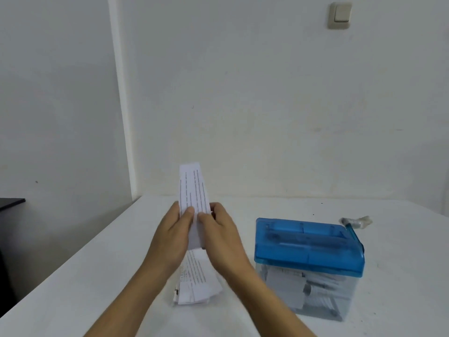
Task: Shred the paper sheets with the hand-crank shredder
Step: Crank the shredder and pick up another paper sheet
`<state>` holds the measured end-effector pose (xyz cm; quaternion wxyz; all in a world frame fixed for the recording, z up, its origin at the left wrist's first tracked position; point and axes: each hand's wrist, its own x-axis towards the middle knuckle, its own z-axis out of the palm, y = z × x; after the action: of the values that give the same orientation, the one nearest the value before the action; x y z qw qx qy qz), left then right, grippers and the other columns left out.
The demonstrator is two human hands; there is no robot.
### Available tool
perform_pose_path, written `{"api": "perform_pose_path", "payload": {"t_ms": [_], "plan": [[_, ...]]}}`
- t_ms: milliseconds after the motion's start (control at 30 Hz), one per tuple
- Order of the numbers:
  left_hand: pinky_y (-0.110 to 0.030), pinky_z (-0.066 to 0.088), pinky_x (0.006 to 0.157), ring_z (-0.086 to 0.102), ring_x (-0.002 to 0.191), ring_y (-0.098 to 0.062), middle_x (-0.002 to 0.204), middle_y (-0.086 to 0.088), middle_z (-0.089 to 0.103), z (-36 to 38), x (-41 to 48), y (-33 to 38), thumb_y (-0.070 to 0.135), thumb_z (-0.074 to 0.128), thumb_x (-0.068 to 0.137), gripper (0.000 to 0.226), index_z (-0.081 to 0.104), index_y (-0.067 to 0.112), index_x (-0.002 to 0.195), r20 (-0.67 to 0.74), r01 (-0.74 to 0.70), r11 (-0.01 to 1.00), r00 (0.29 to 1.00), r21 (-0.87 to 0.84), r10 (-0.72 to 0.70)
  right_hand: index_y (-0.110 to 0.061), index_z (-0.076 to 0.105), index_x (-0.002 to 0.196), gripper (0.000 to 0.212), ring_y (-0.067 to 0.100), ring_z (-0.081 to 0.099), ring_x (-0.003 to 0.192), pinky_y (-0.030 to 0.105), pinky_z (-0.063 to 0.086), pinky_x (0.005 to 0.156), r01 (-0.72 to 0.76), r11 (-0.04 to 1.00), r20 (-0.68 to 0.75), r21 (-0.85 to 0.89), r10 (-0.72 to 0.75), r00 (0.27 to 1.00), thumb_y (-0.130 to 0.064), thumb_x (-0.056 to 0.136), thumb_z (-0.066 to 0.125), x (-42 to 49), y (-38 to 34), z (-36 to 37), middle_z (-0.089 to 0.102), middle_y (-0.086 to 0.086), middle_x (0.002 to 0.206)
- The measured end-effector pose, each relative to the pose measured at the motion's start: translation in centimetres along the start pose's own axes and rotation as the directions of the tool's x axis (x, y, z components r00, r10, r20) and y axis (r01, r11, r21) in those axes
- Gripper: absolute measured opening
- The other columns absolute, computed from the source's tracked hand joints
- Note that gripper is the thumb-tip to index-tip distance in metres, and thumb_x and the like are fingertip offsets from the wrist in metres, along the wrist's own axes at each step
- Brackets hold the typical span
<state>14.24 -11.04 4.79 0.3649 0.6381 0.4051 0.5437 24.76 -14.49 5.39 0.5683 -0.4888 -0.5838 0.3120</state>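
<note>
A narrow folded strip of printed paper (193, 188) stands upright above the table, held by both hands. My left hand (171, 235) pinches its left edge with the thumb on the front. My right hand (218, 235) pinches the right edge the same way. Below them a stack of folded printed sheets (196, 280) lies on the white table (73, 276). To the right stands the hand-crank shredder (308, 246), with a blue lid and a clear bin (303, 295) holding paper scraps. Its blue crank (353, 229) sticks up at the far right corner, with a grey grip.
The table meets a white wall at the back and a wall corner at the left. A dark surface (11, 203) shows at the left edge beyond the table. A light switch (340, 15) is high on the wall.
</note>
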Motion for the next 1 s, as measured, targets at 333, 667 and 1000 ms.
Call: {"api": "perform_pose_path", "payload": {"t_ms": [333,667,1000], "plan": [[-0.015,0.048,0.066,0.062,0.097,-0.014,0.108,0.004,0.063,7.5,2.7,7.1,0.039,0.042,0.106,0.024,0.058,0.024,0.115,0.188,-0.126,0.992,0.974,0.007,0.123,-0.018,0.062,0.089,0.007,0.006,0.057,0.069,0.013,0.044,0.054,0.039,0.839,-0.057,-0.543,-0.083,0.995,-0.023,0.094,0.059,0.1,-4.9,-12.7,0.065,-0.008,0.092],[-0.006,0.049,0.068,0.067,0.081,0.007,0.092,0.02,0.072,10.7,3.2,4.1,0.023,0.072,0.091,0.013,0.071,0.031,0.101,0.455,-0.148,0.967,0.89,0.209,0.038,-0.031,0.06,0.084,0.01,0.007,0.058,0.083,0.017,0.044,0.066,-0.069,0.678,-0.159,-0.732,-0.071,0.985,-0.033,0.091,0.068,-1.0,-1.1,-18.6,0.059,-0.011,0.095],[-0.013,0.047,0.079,0.061,0.097,0.0,0.101,0.022,0.067,10.3,2.9,2.2,0.041,0.073,0.087,0.011,0.069,0.037,0.097,0.449,-0.215,0.917,0.892,0.337,0.045,-0.034,0.061,0.079,0.014,0.008,0.056,0.08,0.021,0.051,0.072,-0.079,0.629,-0.143,-0.773,-0.052,0.988,-0.039,0.088,0.069,-1.4,0.2,-18.5,0.055,-0.018,0.092]]}}
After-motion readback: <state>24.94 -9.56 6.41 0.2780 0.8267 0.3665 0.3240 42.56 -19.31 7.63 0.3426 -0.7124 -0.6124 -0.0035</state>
